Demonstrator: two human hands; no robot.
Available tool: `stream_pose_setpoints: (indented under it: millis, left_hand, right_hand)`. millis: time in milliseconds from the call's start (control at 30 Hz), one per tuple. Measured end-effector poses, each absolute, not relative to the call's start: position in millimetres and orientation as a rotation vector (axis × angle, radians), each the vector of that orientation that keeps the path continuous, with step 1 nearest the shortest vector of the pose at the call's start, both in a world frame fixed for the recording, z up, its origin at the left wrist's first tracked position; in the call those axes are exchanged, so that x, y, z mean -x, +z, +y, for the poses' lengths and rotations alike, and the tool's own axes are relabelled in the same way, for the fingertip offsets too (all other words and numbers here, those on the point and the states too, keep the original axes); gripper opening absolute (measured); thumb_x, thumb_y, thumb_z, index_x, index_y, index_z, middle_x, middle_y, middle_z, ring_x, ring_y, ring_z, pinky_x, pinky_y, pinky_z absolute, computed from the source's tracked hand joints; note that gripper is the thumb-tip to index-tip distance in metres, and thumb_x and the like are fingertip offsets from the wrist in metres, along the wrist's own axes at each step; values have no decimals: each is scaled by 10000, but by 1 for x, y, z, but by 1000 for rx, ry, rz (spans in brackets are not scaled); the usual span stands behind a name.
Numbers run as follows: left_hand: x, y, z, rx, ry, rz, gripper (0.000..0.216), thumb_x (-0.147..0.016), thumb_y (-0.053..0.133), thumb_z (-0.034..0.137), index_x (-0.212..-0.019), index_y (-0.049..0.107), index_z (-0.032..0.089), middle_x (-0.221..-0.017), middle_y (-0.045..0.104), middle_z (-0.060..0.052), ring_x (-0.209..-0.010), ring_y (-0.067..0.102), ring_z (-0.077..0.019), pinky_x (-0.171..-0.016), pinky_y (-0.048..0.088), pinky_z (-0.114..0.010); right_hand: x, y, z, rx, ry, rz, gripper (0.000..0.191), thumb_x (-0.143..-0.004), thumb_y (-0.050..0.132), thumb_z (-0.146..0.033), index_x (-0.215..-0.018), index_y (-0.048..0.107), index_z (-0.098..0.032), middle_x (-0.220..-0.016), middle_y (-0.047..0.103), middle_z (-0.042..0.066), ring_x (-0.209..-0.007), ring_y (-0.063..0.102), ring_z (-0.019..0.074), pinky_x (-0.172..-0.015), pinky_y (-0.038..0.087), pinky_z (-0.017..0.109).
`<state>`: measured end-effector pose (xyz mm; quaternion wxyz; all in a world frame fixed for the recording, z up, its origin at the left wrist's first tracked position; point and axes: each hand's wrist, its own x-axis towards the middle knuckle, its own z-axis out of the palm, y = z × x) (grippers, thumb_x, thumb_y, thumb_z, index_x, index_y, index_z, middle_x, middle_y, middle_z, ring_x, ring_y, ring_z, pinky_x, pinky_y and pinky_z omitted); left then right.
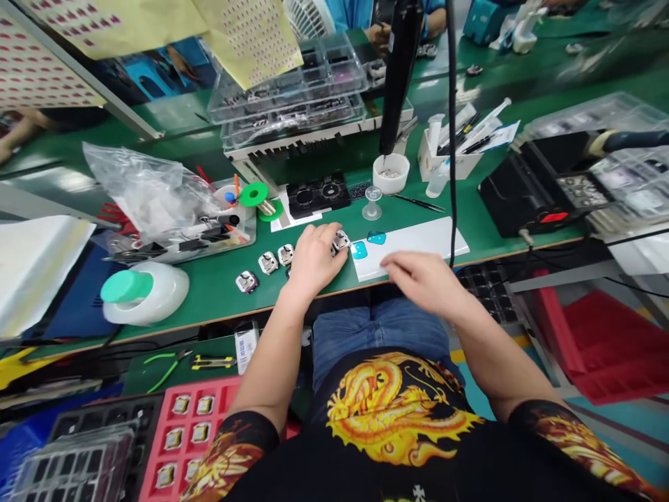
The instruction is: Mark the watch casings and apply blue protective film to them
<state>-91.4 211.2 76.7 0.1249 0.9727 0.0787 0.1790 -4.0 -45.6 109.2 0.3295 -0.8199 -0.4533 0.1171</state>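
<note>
My left hand (315, 259) rests on the green bench, fingers curled over a small metal part (341, 241) at its fingertips. To its left lie three more small metal parts (267, 263) in a loose row. My right hand (424, 279) hovers palm down over the near edge of a white plate (418, 240), its fingers smeared by motion. Two small teal pieces (359, 250) lie on the plate's left end, between my hands.
A black fixture (318, 194), a white cup (390, 173) under a hanging black tool (397, 70), and a clear spool (372, 203) stand behind. A plastic bag and tool tray (172, 209) lie left, a dispenser bottle (143, 293) nearer. A red parts tray (185, 425) sits below.
</note>
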Motion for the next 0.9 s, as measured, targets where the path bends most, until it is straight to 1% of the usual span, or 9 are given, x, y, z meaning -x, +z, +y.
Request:
stream_pose_setpoints:
  millis: [100, 167, 233, 300, 400, 500, 600, 833, 900]
  left_hand:
    - [86, 77, 212, -2751, 673, 237, 391, -945, 710, 218, -1335, 706, 184, -1244, 759, -147, -1158, 653, -362, -1057, 528, -506]
    - [87, 79, 209, -2580, 792, 256, 390, -915, 740, 216, -1304, 722, 197, -1213, 737, -129, -1056, 676, -311, -1015, 549, -479]
    - [94, 83, 203, -2253, 837, 266, 415, -883, 790, 228, -1294, 737, 215, -1183, 706, -95, -888, 662, -222, -901, 571, -415]
    - [104, 87, 194, -1811, 726, 243, 451, -869, 840, 270, -1308, 747, 238, -1130, 682, -62, -769, 625, -155, -758, 559, -343]
    - [122, 91, 177, -1260, 441, 204, 468, -862, 889, 337, -1304, 775, 236, -1015, 662, -42, -719, 615, -129, -636, 511, -274]
    - [133, 91, 163, -960, 253, 235, 455, -828, 914, 328, -1241, 813, 168, -988, 643, -50, -701, 555, -92, -610, 475, -226]
    - [135, 89, 158, -714, 132, 313, 452, -797, 914, 294, -1199, 819, 111, -1014, 641, -69, -704, 467, -60, -610, 453, -182]
    - [130, 88, 155, -588, 76, 363, 402, -806, 913, 261, -1169, 809, 122, -1029, 663, -80, -663, 387, -46, -580, 430, -166]
    - [128, 87, 154, -646, 96, 351, 414, -807, 922, 257, -1181, 807, 123, -971, 646, -55, -649, 390, -43, -565, 409, -168]
  right_hand:
    - [-33, 101, -22, 2364, -19, -1034, 226, -1063, 590, -249, -1173, 778, -189, -1105, 788, 101, -1054, 707, 286, -908, 480, 384]
    - [-49, 89, -10, 2431, -92, -1020, 238, -1037, 628, -251, -1191, 789, -168, -1083, 757, 120, -1061, 692, 306, -913, 486, 403]
    - [-58, 76, -3, 2412, -90, -1003, 240, -1037, 641, -269, -1193, 798, -176, -1074, 737, 107, -1049, 686, 293, -909, 492, 397]
    - [-60, 65, -2, 2368, -80, -974, 220, -1047, 639, -283, -1165, 806, -200, -1042, 727, 79, -1012, 680, 266, -891, 490, 382]
    - [-58, 56, -4, 2352, -119, -1016, 206, -1047, 680, -336, -1159, 804, -215, -1020, 707, 67, -1005, 655, 261, -900, 480, 380]
    - [-55, 54, -5, 2398, -154, -1089, 264, -1025, 750, -407, -1201, 786, -213, -1066, 699, 83, -1025, 625, 274, -918, 466, 385]
    - [-53, 57, -5, 2423, -132, -1103, 264, -1036, 750, -409, -1214, 770, -216, -1096, 704, 80, -1027, 617, 262, -929, 457, 373]
    - [-50, 67, -8, 2449, -37, -1131, 246, -1068, 707, -402, -1230, 756, -224, -1135, 707, 67, -1082, 624, 244, -965, 458, 351]
    - [-49, 67, -8, 2453, -22, -1123, 241, -1062, 712, -400, -1225, 753, -226, -1132, 707, 64, -1081, 625, 243, -957, 457, 350]
